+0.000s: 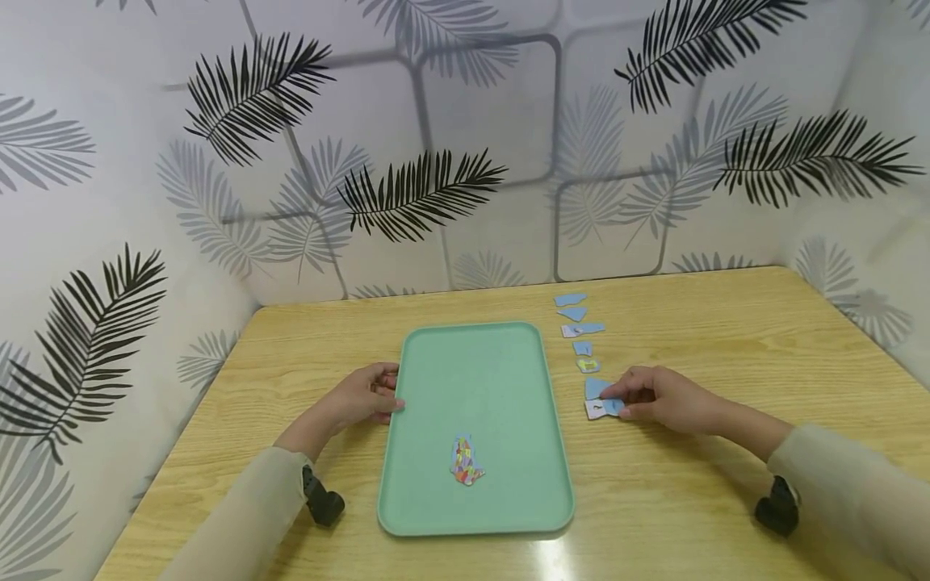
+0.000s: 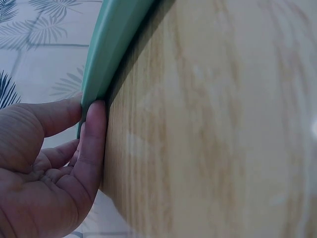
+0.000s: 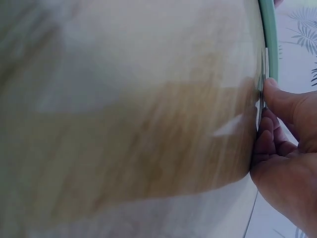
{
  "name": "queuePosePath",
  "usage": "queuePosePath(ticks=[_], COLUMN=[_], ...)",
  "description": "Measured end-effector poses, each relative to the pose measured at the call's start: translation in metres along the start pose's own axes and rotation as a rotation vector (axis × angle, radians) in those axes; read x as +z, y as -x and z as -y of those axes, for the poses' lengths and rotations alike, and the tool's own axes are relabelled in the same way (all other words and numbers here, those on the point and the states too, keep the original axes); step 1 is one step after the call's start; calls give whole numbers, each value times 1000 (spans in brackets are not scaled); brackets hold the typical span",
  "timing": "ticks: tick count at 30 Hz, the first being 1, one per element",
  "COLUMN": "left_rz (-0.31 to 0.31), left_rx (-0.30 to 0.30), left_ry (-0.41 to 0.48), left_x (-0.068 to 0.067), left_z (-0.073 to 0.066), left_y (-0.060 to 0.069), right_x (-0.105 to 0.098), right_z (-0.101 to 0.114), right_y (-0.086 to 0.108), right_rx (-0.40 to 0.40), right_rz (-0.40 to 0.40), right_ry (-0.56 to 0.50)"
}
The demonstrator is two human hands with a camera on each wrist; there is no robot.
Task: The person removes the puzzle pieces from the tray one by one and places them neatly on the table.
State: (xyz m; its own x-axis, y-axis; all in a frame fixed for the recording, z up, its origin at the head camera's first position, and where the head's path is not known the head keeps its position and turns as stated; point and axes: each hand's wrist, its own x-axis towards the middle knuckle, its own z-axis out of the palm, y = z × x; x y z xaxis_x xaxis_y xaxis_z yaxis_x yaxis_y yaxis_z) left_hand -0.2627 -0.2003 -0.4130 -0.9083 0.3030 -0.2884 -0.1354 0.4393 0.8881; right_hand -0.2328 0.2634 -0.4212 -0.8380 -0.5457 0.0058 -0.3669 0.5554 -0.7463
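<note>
A green tray lies on the wooden table. My left hand grips its left rim, the thumb over the edge and the fingers against the outer side, as the left wrist view shows close up. Inside the tray, near its front, lies a small multicoloured puzzle piece. To the right of the tray, my right hand pinches a white-and-blue puzzle piece between thumb and fingers, low at the table. A light-blue piece lies just behind it, partly covered by the fingers.
Several more flat pieces run in a column along the tray's right side, among them a yellow-patterned piece, a long white-and-blue piece and a blue piece farthest back. A leaf-patterned wall borders the table's back edge.
</note>
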Motion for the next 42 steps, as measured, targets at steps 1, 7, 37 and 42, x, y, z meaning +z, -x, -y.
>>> queuePosePath(ticks=[1,7,37,42], left_rz=[-2,-2,11,11], left_rx=[-1,-1,14,16], left_ry=[-1,-5,11,7], left_x=[0,0,-1,-1], left_z=[0,1,4,4], left_y=[0,-1,-3,-3], right_x=[0,1,0,-3], right_z=[0,-2,-2,-2], right_y=[0,1,0,-1], right_rx=[2,-6,-9,-5], right_rz=[0,-9,4,22], right_ry=[6,42,48,-10])
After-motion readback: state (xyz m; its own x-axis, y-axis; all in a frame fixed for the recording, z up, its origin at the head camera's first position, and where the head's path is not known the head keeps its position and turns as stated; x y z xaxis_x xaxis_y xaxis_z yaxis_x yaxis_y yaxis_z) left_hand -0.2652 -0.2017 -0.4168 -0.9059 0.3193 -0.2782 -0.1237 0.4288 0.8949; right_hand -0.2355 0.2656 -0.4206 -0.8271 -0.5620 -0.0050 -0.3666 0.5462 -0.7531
